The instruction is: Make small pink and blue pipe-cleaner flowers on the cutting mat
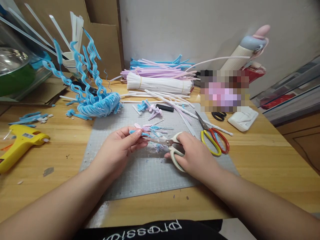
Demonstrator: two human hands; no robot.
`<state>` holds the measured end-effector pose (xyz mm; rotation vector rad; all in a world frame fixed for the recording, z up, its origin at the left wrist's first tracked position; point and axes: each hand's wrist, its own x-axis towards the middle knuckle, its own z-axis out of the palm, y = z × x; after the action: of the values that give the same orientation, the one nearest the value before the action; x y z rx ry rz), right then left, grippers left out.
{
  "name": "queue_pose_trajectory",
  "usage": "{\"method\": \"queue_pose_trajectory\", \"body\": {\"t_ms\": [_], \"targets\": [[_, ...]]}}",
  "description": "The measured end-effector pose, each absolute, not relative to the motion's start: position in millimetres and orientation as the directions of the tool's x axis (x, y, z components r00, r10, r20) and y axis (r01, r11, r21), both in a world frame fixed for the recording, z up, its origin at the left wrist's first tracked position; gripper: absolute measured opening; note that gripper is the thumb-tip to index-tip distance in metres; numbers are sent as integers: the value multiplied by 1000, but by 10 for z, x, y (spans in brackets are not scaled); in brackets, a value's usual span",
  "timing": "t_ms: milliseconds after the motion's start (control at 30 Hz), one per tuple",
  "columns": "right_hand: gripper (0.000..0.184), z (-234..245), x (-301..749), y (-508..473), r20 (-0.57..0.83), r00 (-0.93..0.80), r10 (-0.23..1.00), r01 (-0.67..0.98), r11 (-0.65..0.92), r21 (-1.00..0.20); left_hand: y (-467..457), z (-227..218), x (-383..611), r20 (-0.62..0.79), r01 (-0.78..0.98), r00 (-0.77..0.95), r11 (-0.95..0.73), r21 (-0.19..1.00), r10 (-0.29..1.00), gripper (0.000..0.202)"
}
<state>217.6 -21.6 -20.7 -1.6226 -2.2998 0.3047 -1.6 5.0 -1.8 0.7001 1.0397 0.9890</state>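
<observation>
At the frame's centre, the fingers of the left hand (123, 142) pinch a blue fuzzy stem (132, 132) between thumb and forefinger while those of the right hand (193, 151) curl around pale-handled scissors (169, 142), pointed so near that pinch that a slip could nick skin.
</observation>
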Motion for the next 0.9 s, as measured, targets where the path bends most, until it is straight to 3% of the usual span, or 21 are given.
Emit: {"method": "queue_pose_trajectory", "body": {"t_ms": [200, 367, 900], "targets": [[17, -204, 2247, -155, 179, -198, 964, 913, 248, -325, 55, -35, -44, -425, -314, 111, 437, 843, 898, 15], [18, -149, 2230, -190, 223, -281, 933, 835, 353, -423, 51, -28, -45, -411, -270, -9, 394, 879, 911, 18], [29, -255, 2190, -208, 197, -334, 922, 882, 379, -280, 54, 23, -10, -476, -289, -11, 453, 843, 880, 16]]}}
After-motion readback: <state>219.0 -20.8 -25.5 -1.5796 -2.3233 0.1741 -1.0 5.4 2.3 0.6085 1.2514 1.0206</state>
